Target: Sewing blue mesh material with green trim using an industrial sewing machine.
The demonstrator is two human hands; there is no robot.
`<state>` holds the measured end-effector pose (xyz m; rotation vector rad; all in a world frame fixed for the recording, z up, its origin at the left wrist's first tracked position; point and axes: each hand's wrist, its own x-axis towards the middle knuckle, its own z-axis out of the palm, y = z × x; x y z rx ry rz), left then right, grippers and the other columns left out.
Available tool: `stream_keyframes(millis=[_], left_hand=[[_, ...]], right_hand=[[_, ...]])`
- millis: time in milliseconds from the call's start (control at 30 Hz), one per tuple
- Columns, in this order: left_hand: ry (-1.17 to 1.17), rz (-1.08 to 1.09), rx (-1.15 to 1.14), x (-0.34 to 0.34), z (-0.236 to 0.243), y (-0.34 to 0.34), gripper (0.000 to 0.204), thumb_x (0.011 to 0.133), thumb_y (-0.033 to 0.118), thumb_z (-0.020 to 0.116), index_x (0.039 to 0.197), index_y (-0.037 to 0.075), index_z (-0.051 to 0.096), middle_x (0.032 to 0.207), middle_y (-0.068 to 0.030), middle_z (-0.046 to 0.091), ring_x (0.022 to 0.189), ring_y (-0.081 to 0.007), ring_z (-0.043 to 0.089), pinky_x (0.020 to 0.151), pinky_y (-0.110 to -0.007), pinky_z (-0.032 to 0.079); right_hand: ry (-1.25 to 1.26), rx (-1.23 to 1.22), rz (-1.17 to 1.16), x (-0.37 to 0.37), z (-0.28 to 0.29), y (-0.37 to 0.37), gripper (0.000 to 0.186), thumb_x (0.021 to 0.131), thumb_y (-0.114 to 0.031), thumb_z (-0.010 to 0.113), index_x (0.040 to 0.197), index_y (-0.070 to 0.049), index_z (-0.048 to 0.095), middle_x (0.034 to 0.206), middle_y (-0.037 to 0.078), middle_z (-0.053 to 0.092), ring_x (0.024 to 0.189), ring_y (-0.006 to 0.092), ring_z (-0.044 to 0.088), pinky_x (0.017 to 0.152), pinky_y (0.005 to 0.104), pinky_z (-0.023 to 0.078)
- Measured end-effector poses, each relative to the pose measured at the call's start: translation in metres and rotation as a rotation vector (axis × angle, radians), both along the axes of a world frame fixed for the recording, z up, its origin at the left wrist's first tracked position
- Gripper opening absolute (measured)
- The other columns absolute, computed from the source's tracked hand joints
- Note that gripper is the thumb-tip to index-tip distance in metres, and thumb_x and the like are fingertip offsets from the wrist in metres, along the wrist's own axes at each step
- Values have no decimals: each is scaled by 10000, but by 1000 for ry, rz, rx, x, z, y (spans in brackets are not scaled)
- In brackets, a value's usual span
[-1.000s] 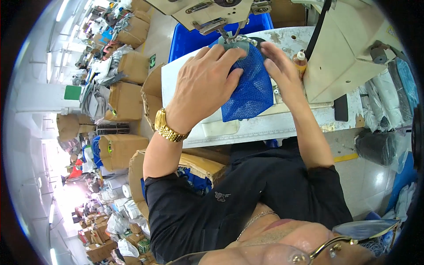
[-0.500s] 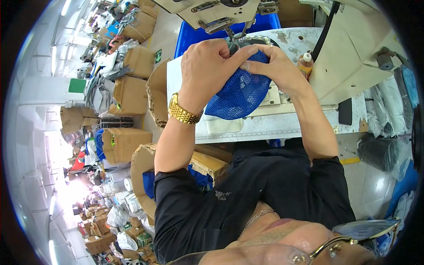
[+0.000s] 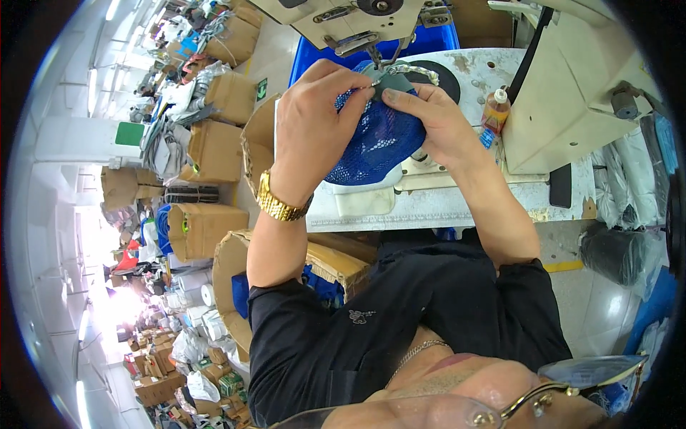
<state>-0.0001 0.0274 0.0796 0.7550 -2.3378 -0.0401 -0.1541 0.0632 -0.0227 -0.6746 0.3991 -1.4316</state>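
A blue mesh bag (image 3: 382,139) with a dark green band (image 3: 395,82) along its upper edge hangs between my hands, just under the needle area of a cream sewing machine (image 3: 350,21). My left hand (image 3: 318,121), with a gold watch on the wrist, pinches the edge of the bag between thumb and fingers. My right hand (image 3: 436,118) holds the same edge from the other side, thumb pressed on the green band. A pale cord (image 3: 418,70) lies beyond the band. The mesh hangs loosely toward me over the worn white table (image 3: 457,207).
Right of my hands stands a small bottle (image 3: 496,111) with a white cap. A dark flat phone-like object (image 3: 561,186) lies at the table's right edge. Behind the machine head is a blue bin (image 3: 304,61). Cardboard boxes (image 3: 214,150) fill the left, and plastic-wrapped bundles (image 3: 618,250) stand at right.
My hands have drawn apart slightly, with the left shifting leftward. More of the green band and pale cord now shows, and the mesh has turned and sagged.
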Motion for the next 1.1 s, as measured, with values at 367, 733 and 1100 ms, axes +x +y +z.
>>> stream_keyframes(millis=[367,733,1100], left_hand=[[66,125,-84,-17,-33,12,249,778,204,766,742,43,579,997,-108,679,867,-291,638,727,-369,515],[333,94,3,-20,-49,4,168,770,102,740,880,41,630,1031,-136,676,913,-282,637,780,-376,508],[352,38,7,-17,-52,-2,181,771,92,755,912,30,660,1016,-139,687,875,-253,668,742,-335,530]], right_hand=[[-51,-31,-150,-5,1,-4,205,897,-214,703,999,-38,678,865,-7,683,765,36,619,671,195,499],[480,-79,-433,-17,5,-25,162,900,-184,683,901,-25,715,801,8,682,672,33,589,591,183,457],[241,-134,-276,-24,-2,-27,168,917,-194,682,903,-27,701,820,26,701,669,37,620,578,173,474]])
